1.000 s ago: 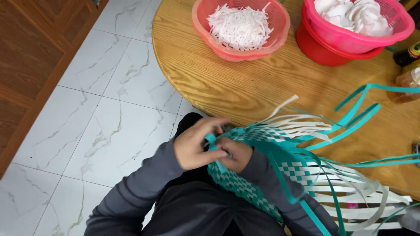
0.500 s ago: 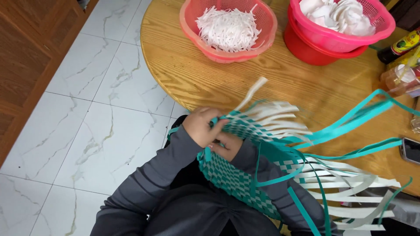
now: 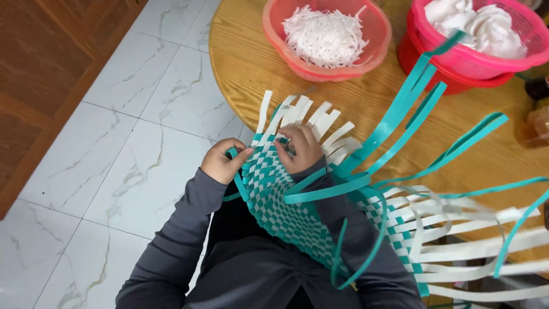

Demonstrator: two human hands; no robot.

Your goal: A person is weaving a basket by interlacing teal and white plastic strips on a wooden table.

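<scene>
A half-woven mat of teal and white plastic strips lies across my lap and the table edge. My left hand pinches its upper left corner, fingers closed on a teal strip. My right hand presses and grips the weave near the top edge, where loose white strip ends stick up. Long teal strips fan out to the upper right, and white strips trail off to the right.
A round wooden table carries a coral basket of white shreds and a pink basket with white lumps set in a red bowl. Bottles stand at the right edge. White marble floor tiles lie on the left.
The woven piece has been turned and shifted, so the white ends now point up and the teal strips fan to the upper right. Both hands moved along the edge with it.
</scene>
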